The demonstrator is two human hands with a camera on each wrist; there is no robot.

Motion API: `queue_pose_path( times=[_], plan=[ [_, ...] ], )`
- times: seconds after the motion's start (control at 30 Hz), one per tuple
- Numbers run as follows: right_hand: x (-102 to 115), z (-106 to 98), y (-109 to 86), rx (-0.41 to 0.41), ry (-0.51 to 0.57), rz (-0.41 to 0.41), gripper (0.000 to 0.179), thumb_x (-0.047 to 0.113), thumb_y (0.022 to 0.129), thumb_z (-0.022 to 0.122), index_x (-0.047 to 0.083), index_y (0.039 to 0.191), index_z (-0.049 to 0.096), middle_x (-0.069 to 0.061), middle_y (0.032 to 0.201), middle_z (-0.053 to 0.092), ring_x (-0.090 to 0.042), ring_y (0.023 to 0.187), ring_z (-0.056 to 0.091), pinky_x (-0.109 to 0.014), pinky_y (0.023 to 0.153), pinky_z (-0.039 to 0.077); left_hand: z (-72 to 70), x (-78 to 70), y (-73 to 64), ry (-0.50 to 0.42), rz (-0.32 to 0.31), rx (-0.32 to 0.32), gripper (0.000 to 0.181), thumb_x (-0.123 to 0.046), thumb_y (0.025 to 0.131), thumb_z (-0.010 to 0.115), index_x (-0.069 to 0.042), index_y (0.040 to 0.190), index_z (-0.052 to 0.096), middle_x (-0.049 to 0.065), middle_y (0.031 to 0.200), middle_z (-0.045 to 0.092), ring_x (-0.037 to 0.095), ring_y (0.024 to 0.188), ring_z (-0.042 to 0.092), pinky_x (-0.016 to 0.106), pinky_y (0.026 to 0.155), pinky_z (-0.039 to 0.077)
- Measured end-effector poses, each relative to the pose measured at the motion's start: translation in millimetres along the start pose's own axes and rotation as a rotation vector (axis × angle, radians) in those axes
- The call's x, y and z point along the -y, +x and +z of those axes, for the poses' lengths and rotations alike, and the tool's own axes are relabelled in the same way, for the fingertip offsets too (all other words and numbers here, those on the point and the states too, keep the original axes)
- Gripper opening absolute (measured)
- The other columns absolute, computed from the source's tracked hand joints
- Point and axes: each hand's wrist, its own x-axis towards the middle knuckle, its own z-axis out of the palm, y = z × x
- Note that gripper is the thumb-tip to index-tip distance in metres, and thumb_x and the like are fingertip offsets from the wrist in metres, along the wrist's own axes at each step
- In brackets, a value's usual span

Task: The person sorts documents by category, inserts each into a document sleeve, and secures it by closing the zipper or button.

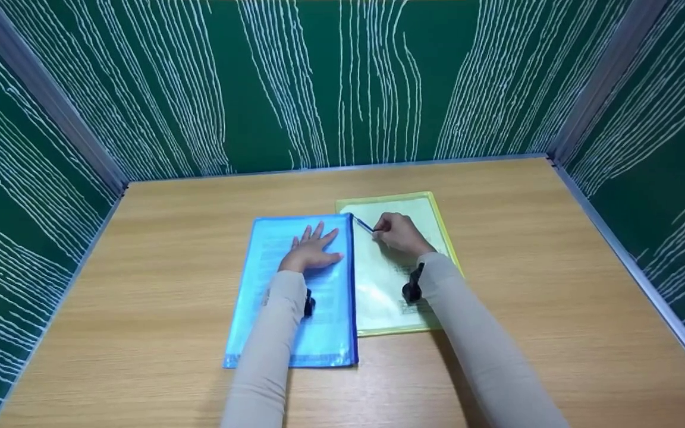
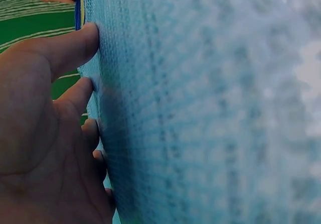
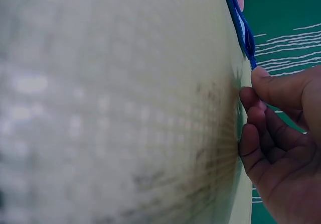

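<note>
A translucent blue zip folder (image 1: 324, 321) with a printed sheet inside lies on the table, its dark blue zipper edge on the right. My left hand (image 1: 311, 252) rests on its upper part with fingers spread, and in the left wrist view the fingertips (image 2: 91, 33) touch the mesh surface. My right hand (image 1: 401, 232) pinches a thin blue zipper pull cord (image 1: 364, 224) at the folder's top right corner. The cord (image 3: 248, 38) runs taut to the thumb and forefinger in the right wrist view. Below this hand lies a yellow-edged folder (image 1: 378, 315), partly covered by the blue one.
The wooden table (image 1: 158, 267) extends around both folders. Green panels (image 1: 259, 89) with wavy white lines close off the back and both sides, joined by grey metal frame bars (image 1: 610, 77). Dark wrist cameras (image 1: 412, 288) sit on both sleeves.
</note>
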Motion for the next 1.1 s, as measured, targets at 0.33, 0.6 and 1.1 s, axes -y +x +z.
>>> queue_pose_path(
  times=[0.33,0.6,1.1],
  plan=[
    [-0.4,1.7,-0.7,-0.004,-0.015,-0.026,0.009,0.013,0.089,0.066,0.003,0.092,0.066,-0.01,0.088,0.067,-0.021,0.082,0.059,-0.033,0.075,0.049,0.3,-0.6,1.4,0.024,0.001,-0.004,0.071,-0.055,0.094,0.046,-0.034,0.154,0.013,-0.001,0.163,-0.009,0.027,0.148,-0.016,0.051,0.119,-0.01],
    [3.2,6.4,-5.8,0.018,-0.007,-0.038,0.008,0.012,0.09,0.066,0.004,0.091,0.066,-0.01,0.088,0.068,-0.02,0.081,0.061,-0.033,0.076,0.05,2.4,3.8,0.0,-0.011,-0.053,-0.068,0.069,-0.056,0.095,0.044,-0.034,0.154,0.015,-0.001,0.163,-0.007,0.027,0.148,-0.016,0.051,0.119,-0.011],
    [1.0,5.0,-6.3,0.059,-0.003,-0.05,0.01,0.014,0.09,0.066,0.005,0.092,0.066,-0.01,0.088,0.07,-0.016,0.078,0.062,-0.027,0.071,0.05,2.6,9.0,3.5,-0.011,-0.038,-0.091,0.071,-0.057,0.095,0.042,-0.033,0.155,0.013,0.0,0.163,-0.008,0.029,0.148,-0.016,0.053,0.118,-0.011]
  ],
)
